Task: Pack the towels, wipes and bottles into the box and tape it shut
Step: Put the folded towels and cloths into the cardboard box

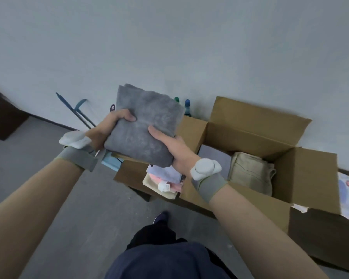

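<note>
Folded grey terry towel (143, 127): held up left of the open brown cardboard box (250, 135), left hand (109, 125) and right hand (173, 148) fingers clamped on it. Inside the box: folded beige towel (250, 174). Outstanding: pastel towel stack (163, 178) left of the box, colour-capped bottles (186, 107) behind it, taping

Blue metal frame (66, 102) stands near grey wall (189, 47).

place: I'm in a bare storeroom-type space
wall (169, 47): plain, pale
floor (48, 198): grey
kit: open cardboard box (250, 121), blue metal frame (77, 109)
</note>
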The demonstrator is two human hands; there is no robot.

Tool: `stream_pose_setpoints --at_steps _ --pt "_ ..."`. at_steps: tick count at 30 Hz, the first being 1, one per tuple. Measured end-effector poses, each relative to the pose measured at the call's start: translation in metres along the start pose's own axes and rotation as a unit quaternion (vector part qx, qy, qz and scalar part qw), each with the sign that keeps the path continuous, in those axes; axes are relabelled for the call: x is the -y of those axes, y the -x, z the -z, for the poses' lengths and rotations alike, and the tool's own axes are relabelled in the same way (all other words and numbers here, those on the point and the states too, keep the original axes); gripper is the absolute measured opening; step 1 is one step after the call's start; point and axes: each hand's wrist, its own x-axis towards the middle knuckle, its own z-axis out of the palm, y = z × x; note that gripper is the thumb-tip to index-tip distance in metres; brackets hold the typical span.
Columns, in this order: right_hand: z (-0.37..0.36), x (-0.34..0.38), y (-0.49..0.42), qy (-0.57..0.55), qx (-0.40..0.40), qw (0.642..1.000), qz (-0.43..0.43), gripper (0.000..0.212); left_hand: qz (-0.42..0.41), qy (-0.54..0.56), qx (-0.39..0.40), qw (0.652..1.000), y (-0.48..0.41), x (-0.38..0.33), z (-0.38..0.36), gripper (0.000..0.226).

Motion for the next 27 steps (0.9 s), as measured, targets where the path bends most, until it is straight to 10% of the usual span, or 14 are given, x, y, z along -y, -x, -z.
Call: stream_pose_setpoints --at_steps 27 --pt "0.216 -0.015 0.14 -0.111 -0.299 0.948 0.013 0.063 0.018 -0.251 0.152 0.956 -0.065 0.063 -0.248 0.077"
